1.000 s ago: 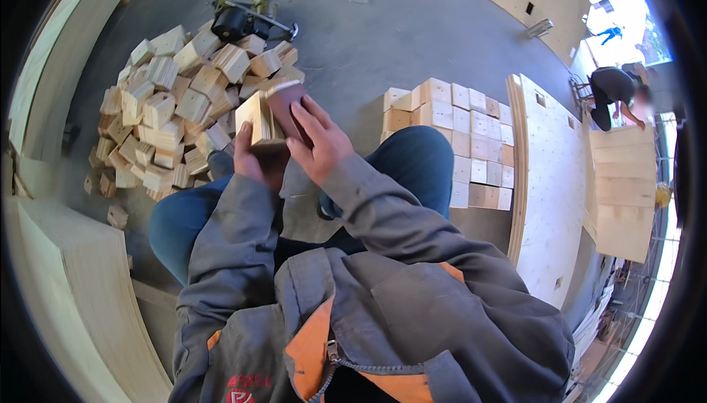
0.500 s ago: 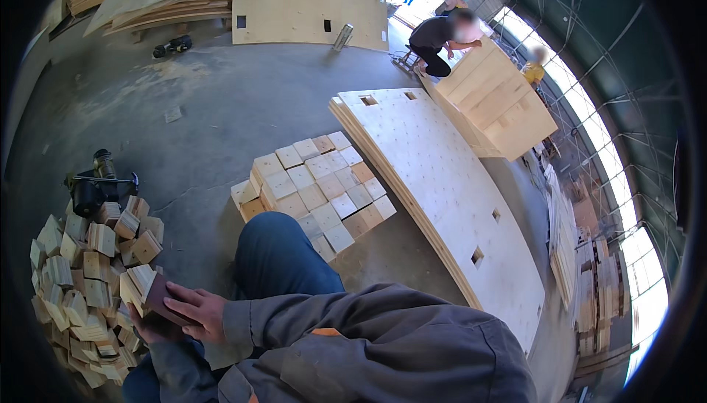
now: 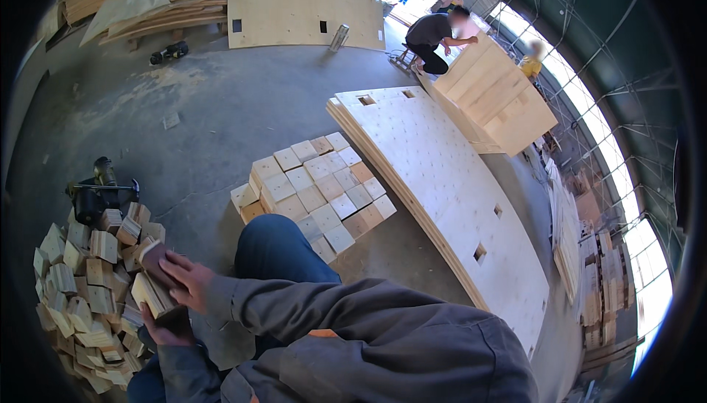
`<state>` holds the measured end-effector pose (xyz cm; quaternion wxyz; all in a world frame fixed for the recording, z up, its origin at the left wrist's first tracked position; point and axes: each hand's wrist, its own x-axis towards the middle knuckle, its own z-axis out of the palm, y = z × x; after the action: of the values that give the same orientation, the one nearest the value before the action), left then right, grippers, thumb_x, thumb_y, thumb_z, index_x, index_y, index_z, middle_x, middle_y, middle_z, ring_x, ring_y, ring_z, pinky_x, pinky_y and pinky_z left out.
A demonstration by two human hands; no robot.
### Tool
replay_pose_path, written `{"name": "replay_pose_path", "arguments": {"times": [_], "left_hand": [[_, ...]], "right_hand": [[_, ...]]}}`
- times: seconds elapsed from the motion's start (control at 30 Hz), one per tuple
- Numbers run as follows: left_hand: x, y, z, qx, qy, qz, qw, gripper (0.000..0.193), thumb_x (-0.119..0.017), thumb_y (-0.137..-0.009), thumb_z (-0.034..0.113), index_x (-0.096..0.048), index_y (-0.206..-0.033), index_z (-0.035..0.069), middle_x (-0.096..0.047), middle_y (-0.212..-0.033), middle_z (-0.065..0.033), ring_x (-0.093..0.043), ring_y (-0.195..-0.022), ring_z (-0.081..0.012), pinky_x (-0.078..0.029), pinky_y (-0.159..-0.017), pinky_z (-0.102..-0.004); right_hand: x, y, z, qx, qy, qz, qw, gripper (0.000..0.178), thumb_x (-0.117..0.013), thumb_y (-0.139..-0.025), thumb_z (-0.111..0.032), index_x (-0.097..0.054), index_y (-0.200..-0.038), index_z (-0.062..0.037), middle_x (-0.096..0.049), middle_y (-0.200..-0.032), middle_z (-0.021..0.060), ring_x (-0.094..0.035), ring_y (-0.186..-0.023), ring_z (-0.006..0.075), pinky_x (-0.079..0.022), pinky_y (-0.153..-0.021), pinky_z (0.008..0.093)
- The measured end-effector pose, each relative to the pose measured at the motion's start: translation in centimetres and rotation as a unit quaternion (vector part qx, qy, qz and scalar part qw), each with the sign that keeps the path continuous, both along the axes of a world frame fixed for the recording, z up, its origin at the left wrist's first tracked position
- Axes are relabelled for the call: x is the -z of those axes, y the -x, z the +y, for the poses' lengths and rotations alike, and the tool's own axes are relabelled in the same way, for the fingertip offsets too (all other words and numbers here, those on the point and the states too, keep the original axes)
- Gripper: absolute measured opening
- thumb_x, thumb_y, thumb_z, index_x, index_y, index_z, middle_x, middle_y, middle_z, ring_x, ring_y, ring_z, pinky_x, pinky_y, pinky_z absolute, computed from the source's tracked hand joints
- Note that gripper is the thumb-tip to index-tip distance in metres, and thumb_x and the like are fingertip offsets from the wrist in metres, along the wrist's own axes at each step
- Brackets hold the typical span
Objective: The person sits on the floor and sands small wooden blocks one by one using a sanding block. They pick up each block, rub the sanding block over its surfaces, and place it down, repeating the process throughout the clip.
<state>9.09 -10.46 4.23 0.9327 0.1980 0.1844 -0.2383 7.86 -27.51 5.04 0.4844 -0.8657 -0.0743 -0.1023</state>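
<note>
My left hand (image 3: 168,334) is closed around a pale wooden block (image 3: 151,296), holding it tilted above the edge of a heap of similar blocks (image 3: 92,296). In my right hand (image 3: 191,282) is a flat sanding block (image 3: 155,262) with a reddish-brown face and a pale wood edge. Its lower end lies against the upper part of the wooden block, and my right fingers are spread across its brown face. Part of my left fingers is hidden beneath the wooden block.
Neatly stacked blocks (image 3: 313,189) stand ahead of my knee. Large plywood sheets (image 3: 442,182) lie to the right. Beyond the heap sits a black power tool (image 3: 99,193); another tool (image 3: 169,52) is farther off. A person (image 3: 434,39) crouches by a wooden box (image 3: 493,97).
My right hand has slid the sanding block forward and up along the wooden block, uncovering more of it. My left hand has shifted slightly right with the wooden block.
</note>
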Motion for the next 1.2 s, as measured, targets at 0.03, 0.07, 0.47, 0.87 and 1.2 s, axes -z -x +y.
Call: {"name": "replay_pose_path", "arguments": {"times": [0.03, 0.07, 0.47, 0.87, 1.2], "left_hand": [[0.8, -0.5, 0.5, -0.015, -0.002, 0.005, 1.000, 0.070, -0.057, -0.092, 0.055, -0.044, -0.143, 0.009, -0.053, -0.137, -0.0136, -0.052, -0.124, -0.0320, -0.043, -0.105, -0.0446], [0.6, -1.0, 1.2, 0.009, -0.011, 0.029, 0.999, 0.075, -0.056, -0.090, 0.059, -0.043, -0.144, 0.009, -0.051, -0.139, -0.0140, -0.051, -0.125, -0.0327, -0.042, -0.105, -0.0468], [-1.4, 0.5, -1.0, 0.055, -0.011, 0.029, 0.998, 0.071, -0.056, -0.092, 0.054, -0.041, -0.145, 0.009, -0.052, -0.139, -0.0129, -0.053, -0.123, -0.0313, -0.042, -0.106, -0.0455], [1.7, -1.9, 1.8, 0.002, -0.010, 0.033, 0.999, 0.077, -0.052, -0.090, 0.062, -0.041, -0.146, 0.009, -0.049, -0.141, -0.0159, -0.051, -0.126, -0.0331, -0.039, -0.109, -0.0464], [-0.9, 0.6, -1.3, 0.073, -0.006, 0.001, 0.997, 0.072, -0.054, -0.092, 0.056, -0.041, -0.146, 0.010, -0.049, -0.142, -0.0125, -0.051, -0.125, -0.0318, -0.041, -0.107, -0.0451]], "right_hand": [[0.4, 1.8, 0.6, -0.022, 0.009, -0.021, 0.999, 0.073, -0.066, -0.084, -0.013, -0.034, -0.150, -0.0117, -0.027, -0.154, 0.0251, -0.052, -0.118, 0.0493, -0.047, -0.098, 0.0480], [0.3, 3.1, 1.0, -0.046, 0.016, -0.043, 0.998, 0.074, -0.066, -0.084, -0.013, -0.033, -0.151, -0.0120, -0.026, -0.155, 0.0253, -0.052, -0.116, 0.0495, -0.047, -0.097, 0.0483], [0.7, -4.6, -0.4, 0.043, -0.031, 0.016, 0.998, 0.073, -0.067, -0.083, -0.011, -0.035, -0.149, -0.0117, -0.027, -0.156, 0.0217, -0.052, -0.116, 0.0497, -0.047, -0.096, 0.0483], [-2.4, 4.2, 1.9, -0.095, 0.008, -0.082, 0.992, 0.075, -0.067, -0.080, -0.008, -0.037, -0.148, -0.0134, -0.025, -0.157, 0.0208, -0.051, -0.115, 0.0480, -0.047, -0.095, 0.0505], [-0.1, -3.8, -2.1, 0.044, -0.072, 0.063, 0.994, 0.067, -0.063, -0.086, -0.012, -0.037, -0.148, -0.0099, -0.027, -0.155, 0.0225, -0.045, -0.128, 0.0478, -0.043, -0.103, 0.0458]]}}
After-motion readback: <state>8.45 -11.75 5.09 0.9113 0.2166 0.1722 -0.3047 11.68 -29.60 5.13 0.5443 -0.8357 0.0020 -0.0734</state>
